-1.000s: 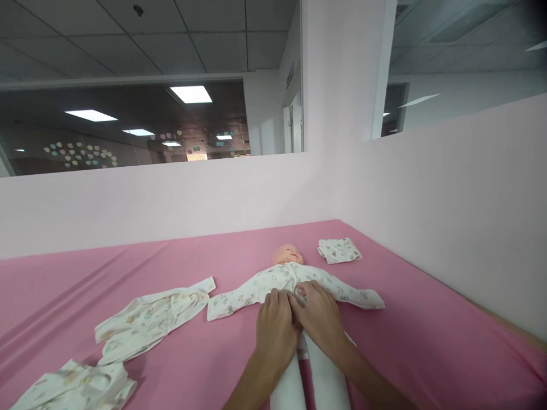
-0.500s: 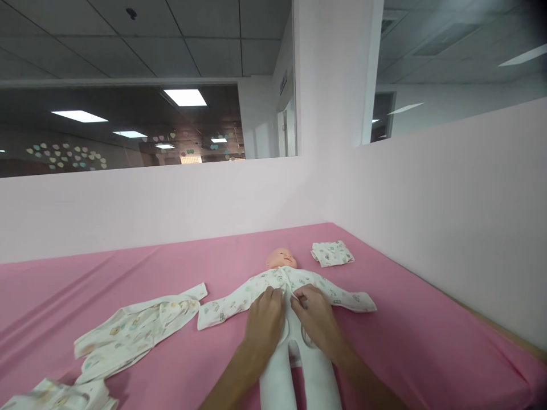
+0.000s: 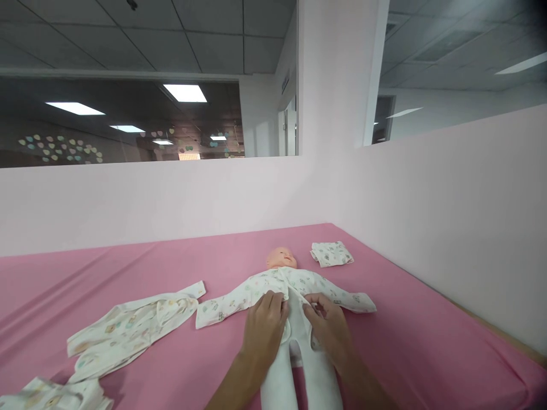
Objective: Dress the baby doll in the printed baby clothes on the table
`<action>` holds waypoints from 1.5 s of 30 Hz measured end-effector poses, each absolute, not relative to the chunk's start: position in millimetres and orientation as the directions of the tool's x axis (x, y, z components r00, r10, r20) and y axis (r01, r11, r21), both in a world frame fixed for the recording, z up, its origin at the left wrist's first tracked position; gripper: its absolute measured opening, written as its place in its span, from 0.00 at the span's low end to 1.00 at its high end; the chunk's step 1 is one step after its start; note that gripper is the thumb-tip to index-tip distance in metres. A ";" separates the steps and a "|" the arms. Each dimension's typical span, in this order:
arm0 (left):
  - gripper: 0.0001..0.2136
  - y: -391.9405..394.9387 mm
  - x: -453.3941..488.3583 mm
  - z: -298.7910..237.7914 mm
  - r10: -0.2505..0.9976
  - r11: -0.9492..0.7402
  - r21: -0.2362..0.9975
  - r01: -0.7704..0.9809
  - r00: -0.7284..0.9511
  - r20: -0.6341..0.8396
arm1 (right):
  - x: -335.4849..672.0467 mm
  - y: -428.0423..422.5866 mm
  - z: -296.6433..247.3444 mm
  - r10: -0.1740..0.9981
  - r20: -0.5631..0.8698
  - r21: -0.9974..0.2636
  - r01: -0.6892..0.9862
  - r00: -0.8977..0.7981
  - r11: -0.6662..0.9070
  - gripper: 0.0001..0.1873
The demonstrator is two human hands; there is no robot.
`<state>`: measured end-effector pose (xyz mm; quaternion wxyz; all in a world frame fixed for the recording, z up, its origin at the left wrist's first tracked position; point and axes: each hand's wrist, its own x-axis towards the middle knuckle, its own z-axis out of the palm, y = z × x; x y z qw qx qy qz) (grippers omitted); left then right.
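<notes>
A baby doll lies on its back, its head away from me, in a white printed baby shirt with both sleeves spread wide. White cloth covers its belly and legs. My left hand is closed on the shirt's left front edge at the chest. Opposite it, my right hand pinches the right front edge. Between the hands the shirt front is parted, and plain white shows beneath. My fingertips partly hide the gripped edges.
The doll lies on a pink sheet. A printed baby garment is spread at left, with another crumpled garment nearer me. A folded printed cloth lies beyond the doll's right sleeve. White walls border the back and right.
My right hand has moved right and slightly toward me, drawing the shirt front further apart. My left hand stays near the left edge. The view has shifted slightly.
</notes>
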<state>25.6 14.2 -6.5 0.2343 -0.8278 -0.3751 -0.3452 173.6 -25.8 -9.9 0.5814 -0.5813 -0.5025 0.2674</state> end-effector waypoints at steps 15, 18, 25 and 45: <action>0.09 10.2 30.5 -10.7 0.450 -0.634 -0.063 0.771 0.434 0.781 | 156.9 -30.1 -4.7 0.901 0.285 -0.955 0.176 0.327 0.238 0.14; 0.09 11.3 30.0 -14.2 0.440 -0.646 -0.052 0.762 0.427 0.790 | 152.6 -35.3 -2.6 0.904 0.281 -0.954 0.196 0.324 0.226 0.12; 0.08 11.5 28.0 -16.4 0.546 -0.694 0.072 0.716 0.459 0.701 | 147.1 -43.0 -10.3 0.869 0.422 -0.877 0.360 0.257 0.319 0.13; 0.13 8.5 26.1 15.2 0.880 -0.447 0.792 0.417 0.364 0.305 | 150.9 -41.7 -24.2 0.858 0.457 -0.769 0.589 0.235 0.248 0.22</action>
